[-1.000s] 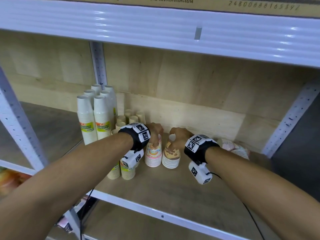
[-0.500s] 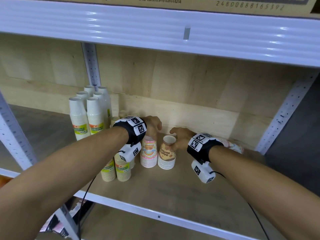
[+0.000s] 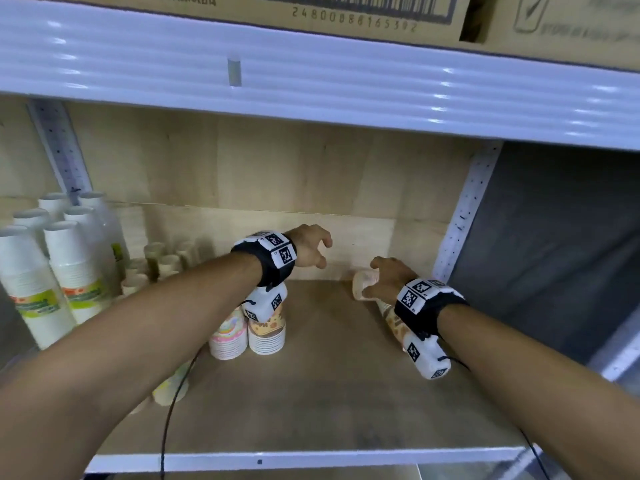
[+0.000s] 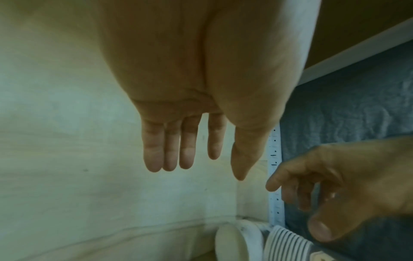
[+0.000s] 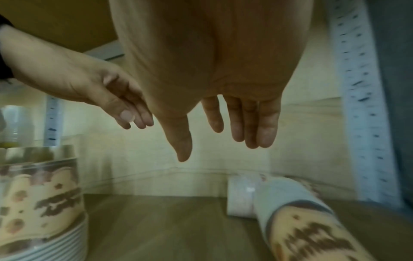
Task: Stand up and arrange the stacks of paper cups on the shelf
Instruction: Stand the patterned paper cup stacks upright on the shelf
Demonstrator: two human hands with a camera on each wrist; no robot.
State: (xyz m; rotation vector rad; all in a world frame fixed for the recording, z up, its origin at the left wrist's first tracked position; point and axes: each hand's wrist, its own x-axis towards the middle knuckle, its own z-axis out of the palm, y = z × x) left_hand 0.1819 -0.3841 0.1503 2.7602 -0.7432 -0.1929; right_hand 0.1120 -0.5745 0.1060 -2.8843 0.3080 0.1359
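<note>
Two short stacks stand upright mid-shelf, a pink one and a brown-patterned one. At the right a brown-patterned stack lies on its side, and a pale stack lies behind it. My right hand hovers just over the lying stacks' far end with straight fingers, holding nothing. Further left, my left hand hangs in the air, fingers loosely spread and empty.
Tall white cup stacks stand at the far left with small beige cups behind them. Yellow-green short stacks sit under my left forearm. The upper shelf beam is close overhead; a perforated upright bounds the right side.
Both hands have let go of the two upright short stacks and moved right. My right hand now hovers over the lying stacks.
</note>
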